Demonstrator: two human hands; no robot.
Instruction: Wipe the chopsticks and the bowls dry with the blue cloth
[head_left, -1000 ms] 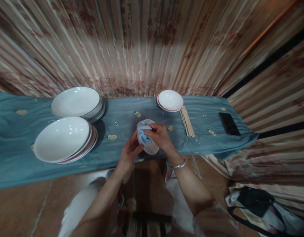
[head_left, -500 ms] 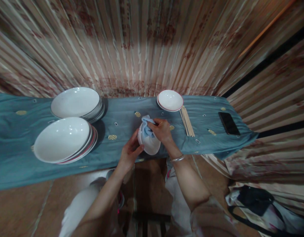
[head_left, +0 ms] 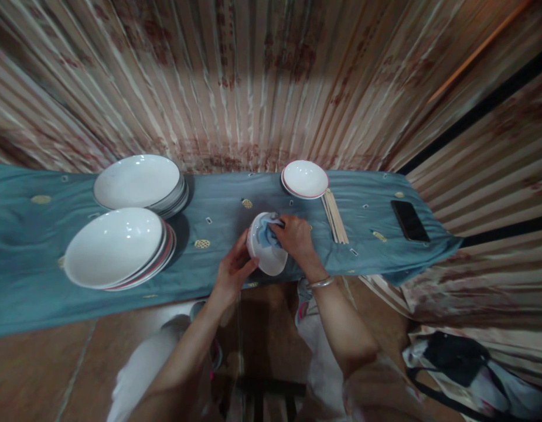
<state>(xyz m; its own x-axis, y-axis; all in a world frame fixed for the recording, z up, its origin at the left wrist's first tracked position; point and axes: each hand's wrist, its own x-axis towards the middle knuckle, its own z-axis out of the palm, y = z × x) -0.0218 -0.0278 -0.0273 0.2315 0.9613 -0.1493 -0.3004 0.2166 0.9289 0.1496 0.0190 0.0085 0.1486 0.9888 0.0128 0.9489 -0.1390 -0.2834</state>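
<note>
A white bowl (head_left: 273, 262) is tilted near the table's front edge, its inside facing me. My left hand (head_left: 234, 267) grips its left side, thumb at the near rim and fingers round the outside. Inside the bowl, against its far right wall, lies a bunched light blue cloth (head_left: 267, 233). My right hand (head_left: 296, 239) is closed on this cloth, with the fingertips partly hidden. A silver bangle (head_left: 322, 282) circles my right wrist.
Two stacks of white dishes, a far stack (head_left: 139, 180) and a near stack (head_left: 115, 249), stand left. Small red-rimmed bowls (head_left: 306, 178), wooden chopsticks (head_left: 335, 218) and a black phone (head_left: 409, 221) lie right on the blue tablecloth (head_left: 222, 193). Behind hangs a pleated curtain (head_left: 253, 88).
My right hand has pushed the cloth down into the bowl; before, it stuck up over the far rim. My left hand keeps its hold on the bowl.
</note>
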